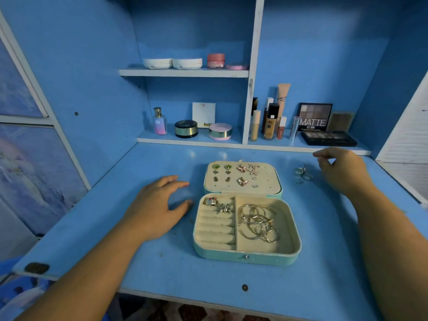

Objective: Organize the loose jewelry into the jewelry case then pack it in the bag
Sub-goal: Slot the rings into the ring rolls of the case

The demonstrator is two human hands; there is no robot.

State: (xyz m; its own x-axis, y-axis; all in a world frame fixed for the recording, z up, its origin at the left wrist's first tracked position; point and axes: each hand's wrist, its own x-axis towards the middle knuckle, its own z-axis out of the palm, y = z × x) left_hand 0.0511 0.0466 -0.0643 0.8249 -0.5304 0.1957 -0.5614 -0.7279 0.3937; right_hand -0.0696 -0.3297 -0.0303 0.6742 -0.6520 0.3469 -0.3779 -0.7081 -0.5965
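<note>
An open teal jewelry case (245,257) lies on the blue desk (162,262). Its lid panel (268,179) holds several earrings. Two rings (217,205) sit in the ring rolls at the left of the tray, and a tangle of gold chains (258,223) fills the right compartment. Loose silver rings (302,174) lie on the desk to the right of the lid. My left hand (157,207) rests flat on the desk just left of the case, fingers spread. My right hand (340,170) hovers just right of the loose rings, fingers relaxed, holding nothing. No bag is in view.
Shelves at the back carry cosmetics: a perfume bottle (159,121), compacts (186,128), foundation bottles (269,121) and eyeshadow palettes (328,137). White bowls (172,63) and a pink jar (215,60) stand on the upper shelf. A white louvred panel (407,140) closes the right side.
</note>
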